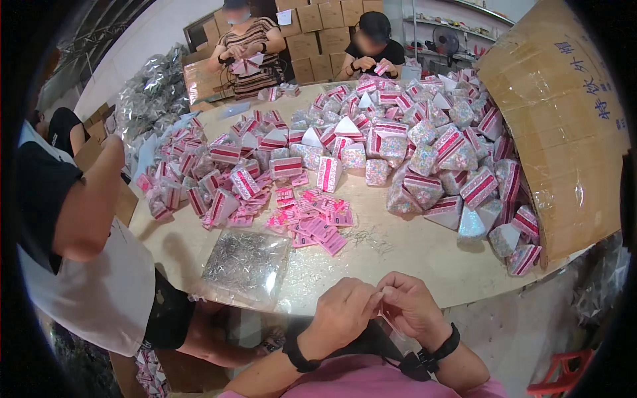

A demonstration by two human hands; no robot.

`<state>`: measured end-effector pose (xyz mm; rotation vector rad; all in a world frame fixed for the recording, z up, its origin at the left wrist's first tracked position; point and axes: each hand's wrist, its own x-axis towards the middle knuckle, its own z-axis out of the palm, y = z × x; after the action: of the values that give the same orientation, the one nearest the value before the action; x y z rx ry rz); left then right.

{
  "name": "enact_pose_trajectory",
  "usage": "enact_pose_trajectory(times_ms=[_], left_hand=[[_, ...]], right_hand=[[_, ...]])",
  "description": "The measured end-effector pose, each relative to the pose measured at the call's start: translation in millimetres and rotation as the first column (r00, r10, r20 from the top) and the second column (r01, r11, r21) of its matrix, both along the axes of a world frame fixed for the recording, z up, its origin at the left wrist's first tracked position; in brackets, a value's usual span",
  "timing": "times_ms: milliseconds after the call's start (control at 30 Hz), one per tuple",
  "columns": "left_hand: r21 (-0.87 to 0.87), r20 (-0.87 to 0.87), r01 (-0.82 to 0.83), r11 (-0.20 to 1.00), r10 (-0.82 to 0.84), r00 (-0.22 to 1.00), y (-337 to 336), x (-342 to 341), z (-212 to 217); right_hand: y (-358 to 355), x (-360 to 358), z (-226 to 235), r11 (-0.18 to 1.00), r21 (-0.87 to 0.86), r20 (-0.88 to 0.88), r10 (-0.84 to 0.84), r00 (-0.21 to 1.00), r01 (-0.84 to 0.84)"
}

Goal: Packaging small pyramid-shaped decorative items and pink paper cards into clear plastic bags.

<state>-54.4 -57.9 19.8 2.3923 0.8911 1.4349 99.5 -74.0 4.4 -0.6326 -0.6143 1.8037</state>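
My left hand (343,313) and my right hand (413,310) meet fingertip to fingertip at the table's near edge, both pinching a thin clear strand (387,322). It hangs below the fingers, and its exact kind is too fine to make out. Beyond my hands, several loose clear strands (373,240) lie scattered on the tabletop. A heap of small pink printed cards (318,222) sits a little farther off, to the left. Nearer on the left lies a clear plastic bag (247,265) full of tiny shiny pieces.
Wrapped cake-slice-shaped items (398,136) cover the far side of the table (424,249). A large cardboard box (564,126) tilts along the right. One person (99,285) stands close on the left; two others work across the table. A red stool (564,375) stands at lower right.
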Motion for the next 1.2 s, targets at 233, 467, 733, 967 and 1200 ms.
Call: enact_pose_trajectory(times_ms=[233,467,733,967,1200], left_hand=[[-0.307,0.108,0.188,0.933,-0.161,0.981,-18.1,-11.3,24.9],[-0.333,-0.067,0.289,0.898,-0.328,0.942,-30.6,-24.5,30.0],[-0.241,-0.171,0.047,0.969,-0.090,0.981,-52.1,-31.5,10.5],[-0.721,0.069,0.133,0.681,-0.120,0.990,-40.2,-28.7,-0.1],[-0.803,0.566,0.551,0.227,-0.001,0.824,-24.1,-61.1,-21.9]], right_hand=[[-22.7,11.3,24.1,0.987,-0.006,0.348,0.150,0.926,-0.158],[-34.0,19.6,15.1,0.957,-0.025,0.328,0.280,0.902,-0.288],[-46.6,5.7,15.7,0.964,-0.018,0.370,0.252,0.894,-0.264],[-51.4,-6.2,25.3,0.954,0.267,0.736,-0.113,0.668,-0.133],[-37.5,-40.6,25.7,0.804,0.517,0.832,-0.393,0.391,-0.293]])
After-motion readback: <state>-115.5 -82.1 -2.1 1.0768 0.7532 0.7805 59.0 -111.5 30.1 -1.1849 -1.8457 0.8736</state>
